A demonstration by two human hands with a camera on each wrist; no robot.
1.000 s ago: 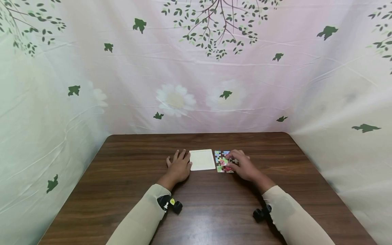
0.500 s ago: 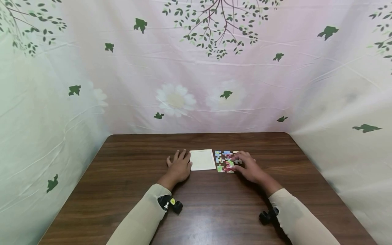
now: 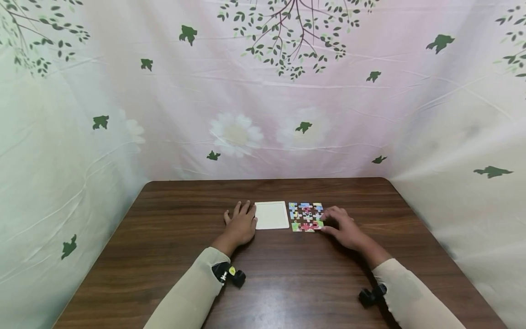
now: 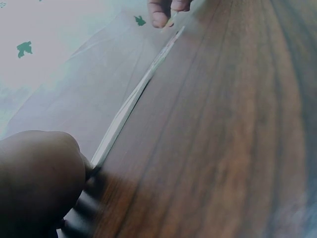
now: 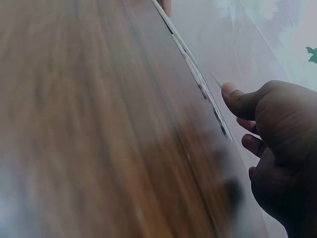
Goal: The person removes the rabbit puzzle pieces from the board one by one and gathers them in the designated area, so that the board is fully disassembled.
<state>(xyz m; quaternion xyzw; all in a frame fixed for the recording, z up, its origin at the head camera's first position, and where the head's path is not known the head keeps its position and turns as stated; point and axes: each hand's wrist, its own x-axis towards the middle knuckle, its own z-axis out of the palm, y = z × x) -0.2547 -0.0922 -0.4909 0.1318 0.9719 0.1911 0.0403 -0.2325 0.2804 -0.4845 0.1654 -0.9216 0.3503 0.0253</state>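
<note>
My left hand (image 3: 240, 226) lies on the table with its fingers extended and touches the left edge of a white square puzzle tray (image 3: 271, 215). To the right of that tray, several colourful jigsaw pieces (image 3: 305, 206) are laid out in rows. At the right side of these pieces, my right hand (image 3: 343, 228) pinches a jigsaw piece between thumb and fingers. The right wrist view shows the thin edge of this piece (image 5: 216, 80) at the thumb tip. In the left wrist view, the fingers (image 4: 159, 19) of the right hand appear beyond the tray's far end.
The brown wooden table (image 3: 279, 283) extends around both hands. Behind it and at both sides hangs a pale cloth (image 3: 263, 105) printed with leaves, birds and flowers. A black wrist camera (image 3: 236, 277) is strapped over the left sleeve.
My right hand has moved rightward from over the jigsaw pieces to their right edge, uncovering more of them. The left hand and the tray have stayed in place.
</note>
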